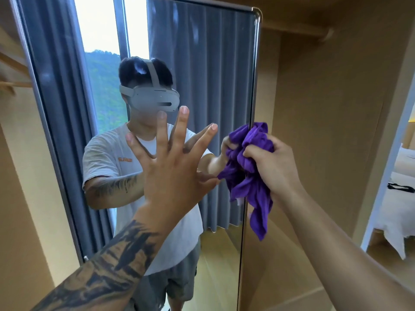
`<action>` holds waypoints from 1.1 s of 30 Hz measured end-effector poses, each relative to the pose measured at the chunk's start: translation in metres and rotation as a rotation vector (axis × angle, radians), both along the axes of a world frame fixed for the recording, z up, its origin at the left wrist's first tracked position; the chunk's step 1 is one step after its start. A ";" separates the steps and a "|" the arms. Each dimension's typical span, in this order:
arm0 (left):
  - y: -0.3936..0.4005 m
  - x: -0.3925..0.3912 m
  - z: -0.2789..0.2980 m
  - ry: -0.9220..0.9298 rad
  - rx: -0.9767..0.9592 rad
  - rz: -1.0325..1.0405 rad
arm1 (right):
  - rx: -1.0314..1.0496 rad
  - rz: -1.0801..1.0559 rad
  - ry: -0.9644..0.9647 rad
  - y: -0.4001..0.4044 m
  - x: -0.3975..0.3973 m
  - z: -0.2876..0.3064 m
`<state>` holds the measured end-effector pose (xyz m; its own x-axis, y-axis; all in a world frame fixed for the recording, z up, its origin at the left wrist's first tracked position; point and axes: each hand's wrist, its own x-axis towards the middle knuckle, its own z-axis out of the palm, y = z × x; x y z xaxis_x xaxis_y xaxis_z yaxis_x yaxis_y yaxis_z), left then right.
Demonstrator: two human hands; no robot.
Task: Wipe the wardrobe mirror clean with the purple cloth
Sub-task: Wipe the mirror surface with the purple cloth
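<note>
The tall wardrobe mirror [202,63] with a thin metal frame fills the middle of the head view and reflects a person, grey curtains and a window. My left hand [173,162] is spread flat with straight fingers against the glass at mid-height. My right hand [272,162] grips the bunched purple cloth [249,176] and holds it against the mirror's right edge, with loose folds hanging down below the fist. A few pale smudges show on the upper glass.
Tan wardrobe panels [325,108] stand to the right of the mirror, with a hanging rail [314,33] above. More tan panel and shelves lie at the left. A doorway at far right shows a bed with white sheets [402,212].
</note>
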<state>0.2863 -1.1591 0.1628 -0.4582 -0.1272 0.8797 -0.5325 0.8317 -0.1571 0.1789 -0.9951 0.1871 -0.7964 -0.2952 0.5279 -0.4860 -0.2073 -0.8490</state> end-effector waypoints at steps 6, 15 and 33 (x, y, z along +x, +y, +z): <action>0.000 0.002 0.002 -0.022 0.007 -0.007 | 0.127 0.036 -0.091 0.011 0.004 -0.042; -0.005 0.001 0.002 -0.014 0.013 -0.032 | 0.009 -0.002 -0.011 0.002 -0.002 -0.005; -0.008 0.001 0.000 -0.011 0.017 -0.074 | 0.171 0.078 -0.103 0.013 -0.004 -0.041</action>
<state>0.2874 -1.1675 0.1629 -0.4763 -0.1071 0.8728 -0.4676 0.8714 -0.1483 0.1747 -0.9821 0.1462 -0.8147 -0.4360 0.3822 -0.3832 -0.0897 -0.9193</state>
